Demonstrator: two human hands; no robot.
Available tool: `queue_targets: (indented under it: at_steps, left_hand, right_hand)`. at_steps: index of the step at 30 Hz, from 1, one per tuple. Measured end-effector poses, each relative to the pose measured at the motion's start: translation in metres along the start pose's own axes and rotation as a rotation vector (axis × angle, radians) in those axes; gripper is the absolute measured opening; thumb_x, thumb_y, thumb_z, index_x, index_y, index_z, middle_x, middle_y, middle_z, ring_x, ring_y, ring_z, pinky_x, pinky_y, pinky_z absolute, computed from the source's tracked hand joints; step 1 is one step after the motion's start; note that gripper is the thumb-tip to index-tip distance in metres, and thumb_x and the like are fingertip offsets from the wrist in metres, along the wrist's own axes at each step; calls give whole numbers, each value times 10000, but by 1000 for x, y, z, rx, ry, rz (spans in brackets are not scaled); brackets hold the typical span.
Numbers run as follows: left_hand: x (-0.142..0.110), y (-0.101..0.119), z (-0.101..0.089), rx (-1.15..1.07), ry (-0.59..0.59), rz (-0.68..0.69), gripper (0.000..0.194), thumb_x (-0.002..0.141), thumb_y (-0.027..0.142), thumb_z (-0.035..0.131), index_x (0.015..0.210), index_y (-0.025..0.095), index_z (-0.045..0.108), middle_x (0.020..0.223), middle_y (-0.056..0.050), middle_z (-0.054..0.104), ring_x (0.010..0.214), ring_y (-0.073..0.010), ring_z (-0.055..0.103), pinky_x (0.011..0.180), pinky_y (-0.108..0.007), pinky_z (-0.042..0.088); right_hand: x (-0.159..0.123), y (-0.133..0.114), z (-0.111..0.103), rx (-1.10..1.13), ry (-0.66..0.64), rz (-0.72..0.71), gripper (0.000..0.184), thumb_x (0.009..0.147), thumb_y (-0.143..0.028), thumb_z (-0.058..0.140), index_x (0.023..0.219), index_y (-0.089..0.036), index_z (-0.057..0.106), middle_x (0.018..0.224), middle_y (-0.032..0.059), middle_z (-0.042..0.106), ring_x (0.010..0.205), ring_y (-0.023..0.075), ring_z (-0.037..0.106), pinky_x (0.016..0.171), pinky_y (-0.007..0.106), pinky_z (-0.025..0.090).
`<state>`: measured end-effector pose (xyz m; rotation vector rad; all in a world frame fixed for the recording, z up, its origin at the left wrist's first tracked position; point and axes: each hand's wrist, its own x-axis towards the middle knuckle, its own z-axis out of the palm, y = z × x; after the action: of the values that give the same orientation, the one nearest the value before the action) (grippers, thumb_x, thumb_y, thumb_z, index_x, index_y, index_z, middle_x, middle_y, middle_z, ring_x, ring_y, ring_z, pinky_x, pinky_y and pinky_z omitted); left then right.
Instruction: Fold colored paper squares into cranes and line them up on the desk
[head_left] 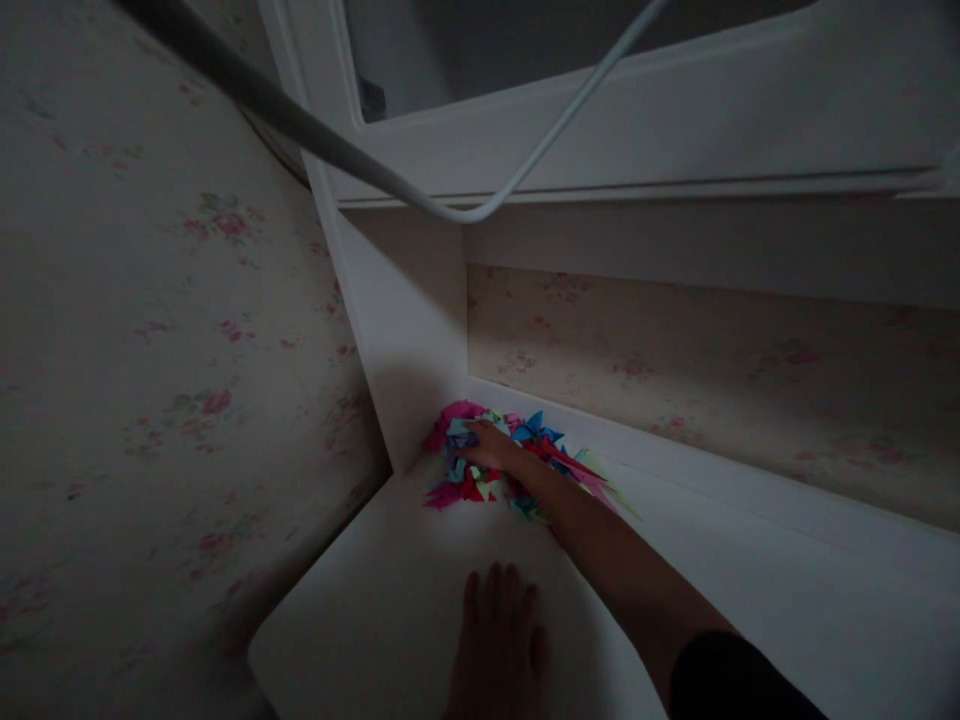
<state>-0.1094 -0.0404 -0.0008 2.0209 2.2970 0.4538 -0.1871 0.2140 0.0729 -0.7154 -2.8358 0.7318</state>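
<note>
Colourful folded-paper pieces (536,428), which look like origami, lie in a loose heap in the desk's far left corner. My right hand (489,445) reaches in from the right over the heap. Its fingers and thumb close around light blue folded paper (457,438) on the left side. Pink paper (448,494) and red paper (474,488) lie just below this hand. Nearer to me, my left hand (497,640) rests palm down on the white desk (360,610), with its fingers stretched out and slightly apart. Nothing is in it.
A white side panel (412,340) and the floral-papered back wall (637,360) bound the corner. Overhead is a white cabinet (637,130). A white cable (480,212) hangs across the upper view. Left of the desk's rounded edge stands a floral wall (150,400). The light is dim.
</note>
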Motion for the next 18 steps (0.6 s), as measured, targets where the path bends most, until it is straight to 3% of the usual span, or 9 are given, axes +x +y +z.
queue_targets:
  at_steps: [4,9,11,14,18]
  left_hand:
    - [0,1,-3,-25,-6,-5,440,949,395,326,1337,277,496,1438,-81,437,1334,-345,356,1067,-644,287]
    - [-1,2,-3,-38,10,-2,443,941,408,347,1328,265,509,1422,-101,450,1332,-350,350,1067,-649,263]
    - [-3,2,-1,-30,26,-5,443,944,410,332,1325,266,507,1419,-96,451,1332,-342,349,1073,-643,251]
    - [-6,1,3,-17,56,0,440,952,401,306,1328,271,495,1426,-79,441,1340,-318,335,1094,-616,231]
    - [-7,2,-1,-6,84,-6,426,947,398,326,1308,258,505,1410,-83,450,1332,-309,332,1108,-588,208]
  right_hand:
    - [-27,-15,13,-95,-36,-183,558,781,-481,625,1275,-231,548,1375,100,458,1241,290,440,1033,382,345]
    - [-86,12,2,-239,-114,-355,577,722,-293,694,1280,-303,547,1417,67,432,1281,306,397,1075,462,249]
    - [-102,30,-13,-319,-65,-259,580,750,-199,642,1309,-301,523,1410,71,451,1304,294,375,1087,473,216]
    - [-118,49,-37,-335,86,-6,552,826,-234,558,1370,-235,463,1394,114,470,1268,289,422,1062,445,280]
    - [-150,47,-51,-270,158,31,573,847,-253,517,1408,-219,405,1429,88,437,1269,265,429,1059,394,318]
